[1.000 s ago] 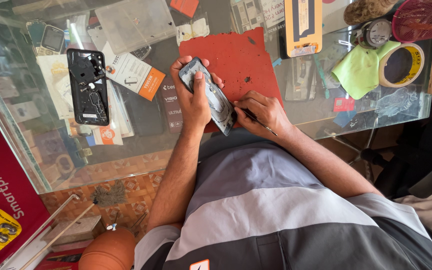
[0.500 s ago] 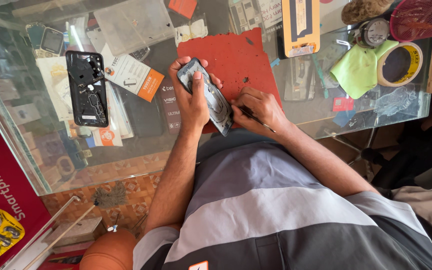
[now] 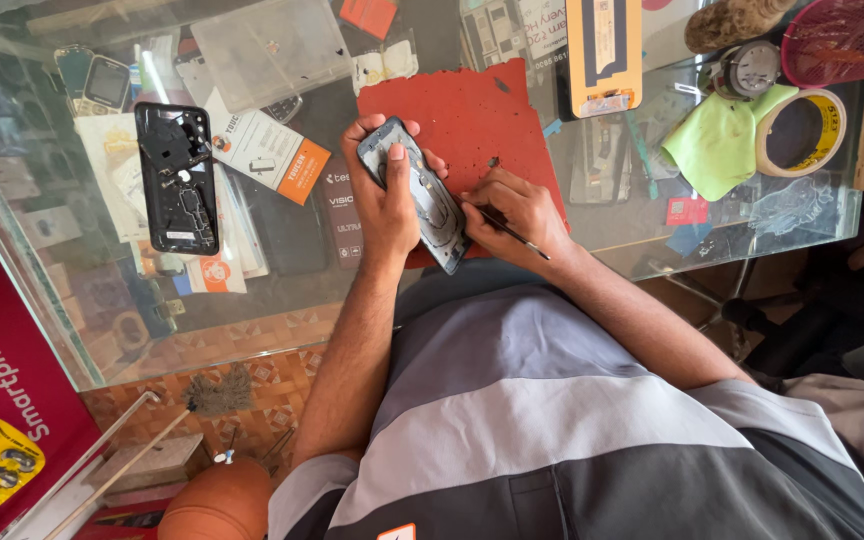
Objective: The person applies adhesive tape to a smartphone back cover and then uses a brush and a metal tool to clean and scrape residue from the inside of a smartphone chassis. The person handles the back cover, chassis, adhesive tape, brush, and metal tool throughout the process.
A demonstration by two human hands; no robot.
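**Phone frame in hand, barely any change from half a second back**

Compared with the earlier shots, not much has moved. The left hand [image 3: 384, 195] still has the phone frame [image 3: 420, 195] wrapped in its fingers, and the right hand [image 3: 518, 208] still pinches the thin dark tool [image 3: 508, 231] against the frame's right edge. Both hands sit maybe a touch lower over the red mat [image 3: 472, 120] than a second ago, but honestly it could just be the head camera shifting.

The frame is an opened phone shell, insides facing up, held just above the near edge of the glass table [image 3: 592, 255] over the mat. Its long axis runs on a diagonal: one end points up and left, away from the person, and the other end points down and right toward the belly. It's tilted a bit toward the right hand.

The left hand is closed around the frame from the left side, thumb on the near edge. The right hand is closed on the tool like a pen, tip touching the frame about halfway along.

Off to the left, well apart, another black phone [image 3: 175, 178] lies open on the glass. A green cloth [image 3: 717, 145] and a roll of tape [image 3: 800, 131] sit on the right.
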